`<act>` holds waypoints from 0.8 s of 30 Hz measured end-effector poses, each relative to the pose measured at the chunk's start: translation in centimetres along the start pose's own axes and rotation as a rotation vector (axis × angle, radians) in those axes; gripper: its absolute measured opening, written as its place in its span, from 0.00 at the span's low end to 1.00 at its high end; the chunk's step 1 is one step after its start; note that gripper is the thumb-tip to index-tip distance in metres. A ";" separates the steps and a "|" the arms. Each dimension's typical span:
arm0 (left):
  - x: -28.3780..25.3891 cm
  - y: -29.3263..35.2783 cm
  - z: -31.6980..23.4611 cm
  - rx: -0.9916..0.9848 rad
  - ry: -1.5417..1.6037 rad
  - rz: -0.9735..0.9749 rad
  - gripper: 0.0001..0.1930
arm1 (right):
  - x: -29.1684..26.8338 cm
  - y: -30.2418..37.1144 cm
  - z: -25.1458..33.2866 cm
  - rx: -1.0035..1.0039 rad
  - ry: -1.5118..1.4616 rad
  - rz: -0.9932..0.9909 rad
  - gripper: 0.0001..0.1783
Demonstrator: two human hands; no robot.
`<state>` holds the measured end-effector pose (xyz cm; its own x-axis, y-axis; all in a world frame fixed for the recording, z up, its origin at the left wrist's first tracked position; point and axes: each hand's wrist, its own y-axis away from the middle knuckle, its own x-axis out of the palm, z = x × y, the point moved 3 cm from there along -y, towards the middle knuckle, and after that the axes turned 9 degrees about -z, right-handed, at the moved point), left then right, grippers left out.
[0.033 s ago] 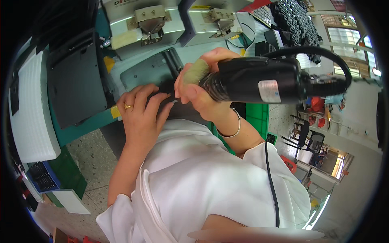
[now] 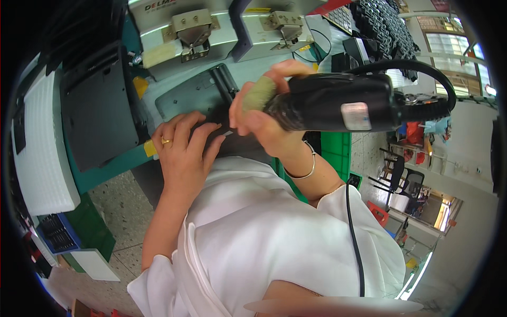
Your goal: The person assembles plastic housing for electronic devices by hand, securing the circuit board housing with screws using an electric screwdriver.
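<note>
My right hand (image 2: 264, 113) is wrapped round the taped neck of a black corded electric screwdriver (image 2: 327, 103), whose tip is hidden behind my fingers. A yellowish-green finger cover (image 2: 259, 94) sits on one of its fingers. My left hand (image 2: 182, 142) lies with bent, spread fingers over a dark piece at the table edge, its thumb apart from the index finger. Beside the thumb tip is a small pale spot (image 2: 228, 133), too small to name. Beyond both hands a flat dark grey plastic cover (image 2: 193, 92) rests on the table.
A machine with metal fixtures (image 2: 193, 34) stands at the back. On the left are a large dark panel (image 2: 100, 111) and a white foam slab (image 2: 45, 142). A green crate (image 2: 335, 153) is to my right. The screwdriver's black cable (image 2: 430, 68) loops at the upper right.
The right hand and screwdriver have shifted very slightly right. The left hand keeps its place.
</note>
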<state>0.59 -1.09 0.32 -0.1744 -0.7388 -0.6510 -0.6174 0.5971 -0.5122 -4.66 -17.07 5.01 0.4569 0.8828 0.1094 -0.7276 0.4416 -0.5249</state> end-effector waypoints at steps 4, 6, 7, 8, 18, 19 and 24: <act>0.0 -0.3 -0.1 -0.011 0.019 0.023 0.14 | -2.8 -2.7 2.8 -0.157 -0.300 -0.313 0.32; -0.1 -0.4 -0.2 -0.003 0.028 0.032 0.14 | -4.7 -5.1 3.9 -0.295 -0.252 -0.383 0.32; 0.0 -0.6 -0.3 -0.002 0.028 0.027 0.14 | -5.6 -6.1 4.2 -0.350 -0.217 -0.412 0.31; 0.0 -0.7 -0.3 -0.002 0.028 0.021 0.15 | -6.1 -6.9 4.2 -0.413 -0.171 -0.465 0.21; 0.2 -0.8 -0.3 0.010 0.024 0.009 0.15 | -6.7 -9.2 3.7 -0.322 0.001 -0.568 0.29; 0.2 -0.8 -0.3 0.010 0.021 0.007 0.16 | -6.7 -9.2 3.7 -0.321 0.002 -0.569 0.29; 0.3 -0.7 -0.2 0.011 0.013 0.001 0.16 | -6.4 -9.2 3.5 -0.312 0.002 -0.538 0.29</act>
<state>0.84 -1.78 0.65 -0.1850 -0.7425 -0.6438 -0.6092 0.6007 -0.5177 -2.64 -26.22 12.12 0.7188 0.5495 0.4258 -0.2119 0.7565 -0.6186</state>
